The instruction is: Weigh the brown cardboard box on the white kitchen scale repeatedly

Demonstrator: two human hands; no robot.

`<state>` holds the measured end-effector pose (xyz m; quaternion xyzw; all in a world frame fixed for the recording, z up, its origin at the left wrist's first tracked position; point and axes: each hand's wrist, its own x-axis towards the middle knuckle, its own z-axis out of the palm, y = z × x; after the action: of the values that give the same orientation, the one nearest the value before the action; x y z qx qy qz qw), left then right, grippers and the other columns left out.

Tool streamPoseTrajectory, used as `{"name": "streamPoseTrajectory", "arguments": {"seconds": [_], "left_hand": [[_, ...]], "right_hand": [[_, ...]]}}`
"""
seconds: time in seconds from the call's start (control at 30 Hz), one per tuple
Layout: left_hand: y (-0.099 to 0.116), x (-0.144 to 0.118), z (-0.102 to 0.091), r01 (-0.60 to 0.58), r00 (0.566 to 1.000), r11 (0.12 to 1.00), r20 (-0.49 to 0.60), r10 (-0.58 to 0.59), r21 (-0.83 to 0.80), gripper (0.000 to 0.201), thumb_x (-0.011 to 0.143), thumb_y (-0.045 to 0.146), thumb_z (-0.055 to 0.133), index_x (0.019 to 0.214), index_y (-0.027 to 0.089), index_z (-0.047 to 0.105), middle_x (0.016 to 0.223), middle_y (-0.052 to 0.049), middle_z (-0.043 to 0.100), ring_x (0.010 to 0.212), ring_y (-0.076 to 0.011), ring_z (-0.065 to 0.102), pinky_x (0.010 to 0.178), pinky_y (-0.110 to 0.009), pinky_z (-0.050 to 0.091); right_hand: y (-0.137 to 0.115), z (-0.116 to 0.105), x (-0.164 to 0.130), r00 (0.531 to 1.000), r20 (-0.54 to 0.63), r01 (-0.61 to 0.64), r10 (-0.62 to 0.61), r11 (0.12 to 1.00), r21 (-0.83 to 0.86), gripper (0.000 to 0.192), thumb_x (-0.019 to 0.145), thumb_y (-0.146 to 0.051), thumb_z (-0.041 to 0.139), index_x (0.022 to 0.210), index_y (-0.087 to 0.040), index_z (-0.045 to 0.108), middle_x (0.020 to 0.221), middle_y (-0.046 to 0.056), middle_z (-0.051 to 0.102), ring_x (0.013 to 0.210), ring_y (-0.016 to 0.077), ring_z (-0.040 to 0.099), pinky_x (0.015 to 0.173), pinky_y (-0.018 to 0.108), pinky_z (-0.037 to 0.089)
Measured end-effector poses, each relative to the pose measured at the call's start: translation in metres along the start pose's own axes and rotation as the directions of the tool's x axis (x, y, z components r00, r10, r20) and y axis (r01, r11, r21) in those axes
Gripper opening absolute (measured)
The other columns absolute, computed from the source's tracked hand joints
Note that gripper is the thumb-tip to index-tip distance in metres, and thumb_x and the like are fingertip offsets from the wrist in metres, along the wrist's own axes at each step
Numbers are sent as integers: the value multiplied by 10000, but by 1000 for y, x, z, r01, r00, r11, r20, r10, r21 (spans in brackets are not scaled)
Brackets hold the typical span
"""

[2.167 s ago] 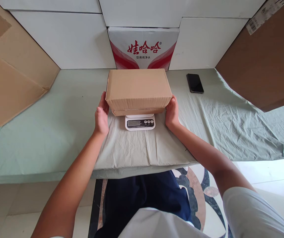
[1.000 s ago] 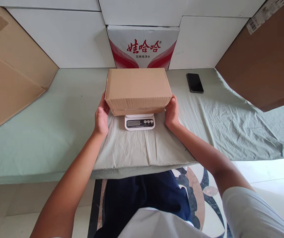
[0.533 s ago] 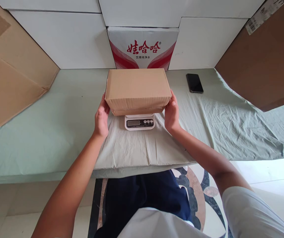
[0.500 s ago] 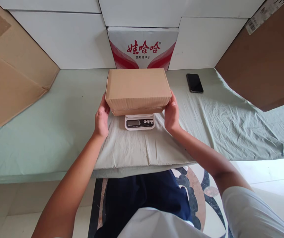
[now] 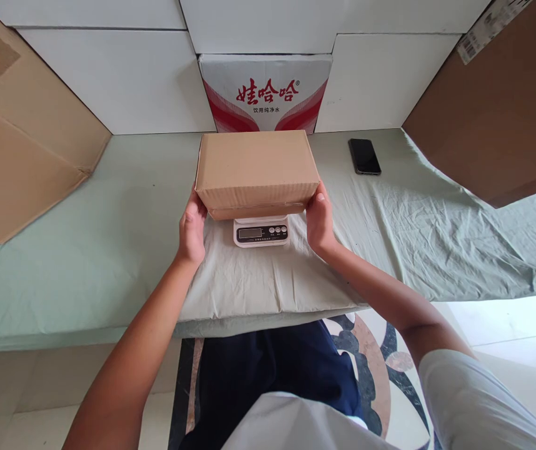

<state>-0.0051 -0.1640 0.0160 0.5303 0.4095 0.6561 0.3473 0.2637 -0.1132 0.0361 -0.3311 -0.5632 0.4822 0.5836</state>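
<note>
A closed brown cardboard box [image 5: 256, 161] sits over a white digital scale [image 5: 261, 242], hiding its platform. The scale's front panel, with a grey display and several round buttons, sticks out below the box; I can make out no digits. My left hand [image 5: 192, 228] grips the box at its left side, its fingers partly hidden behind the side. On the opposite side my right hand [image 5: 319, 215] holds the box's right front corner, thumb towards me. Whether the box's full weight rests on the scale I cannot tell.
A black phone [image 5: 364, 156] lies to the right on the green cloth [image 5: 146, 262]. Behind stands a white and red carton [image 5: 267, 94] against white panels [image 5: 113, 81]. Large cardboard pieces stand at left [image 5: 29, 144] and right [image 5: 497, 125]. The cloth's front edge is close to my body.
The view has shifted slightly. Both hands stay at the sides of the box, and the box keeps its place over the scale.
</note>
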Motion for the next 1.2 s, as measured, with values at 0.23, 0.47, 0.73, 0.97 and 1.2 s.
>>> {"name": "streamPoseTrajectory", "arguments": {"seconds": [0.23, 0.47, 0.73, 0.97, 1.2], "left_hand": [[8, -2, 14, -38, 997, 999, 61, 38, 0, 761, 907, 805, 447, 1489, 332, 576, 1639, -80, 525, 1579, -349, 423, 1282, -522, 390], [19, 55, 22, -51, 997, 998, 62, 54, -41, 770, 836, 891, 469, 1383, 380, 651, 1587, -21, 577, 1587, -306, 416, 1305, -469, 373], [-41, 142, 28, 47, 989, 994, -136, -60, -100, 924, 758, 981, 453, 1320, 279, 668, 1585, -54, 594, 1599, -278, 396, 1336, -439, 300], [-85, 148, 33, 188, 968, 974, -143, -206, -129, 948, 887, 923, 274, 1464, 239, 587, 1653, -63, 528, 1638, -235, 327, 1348, -407, 272], [-93, 149, 29, 230, 963, 966, -117, -243, -118, 934, 896, 907, 279, 1514, 258, 544, 1697, -81, 463, 1622, -240, 364, 1336, -391, 302]], "right_hand": [[-1, 7, 1, 999, -30, 17, -16, 999, 37, 528, 941, -662, 473, 1379, -396, 600, 1498, -25, 649, 1526, 271, 486, 1340, 501, 369], [5, 5, 58, 990, -10, 140, -140, 990, 15, 617, 916, -740, 466, 1403, -376, 571, 1485, -12, 637, 1541, 278, 458, 1337, 500, 365], [54, 17, 141, 988, -42, 148, -147, 989, 10, 833, 839, -872, 399, 1479, -346, 488, 1585, -10, 550, 1588, 261, 403, 1368, 528, 302], [78, 8, 142, 995, -80, 59, -64, 997, -59, 835, 772, -897, 418, 1434, -398, 515, 1557, -42, 583, 1558, 214, 444, 1375, 437, 322], [81, 5, 141, 996, -74, 43, -45, 999, -20, 816, 787, -861, 471, 1397, -324, 548, 1524, 10, 609, 1524, 246, 488, 1358, 461, 341]]}}
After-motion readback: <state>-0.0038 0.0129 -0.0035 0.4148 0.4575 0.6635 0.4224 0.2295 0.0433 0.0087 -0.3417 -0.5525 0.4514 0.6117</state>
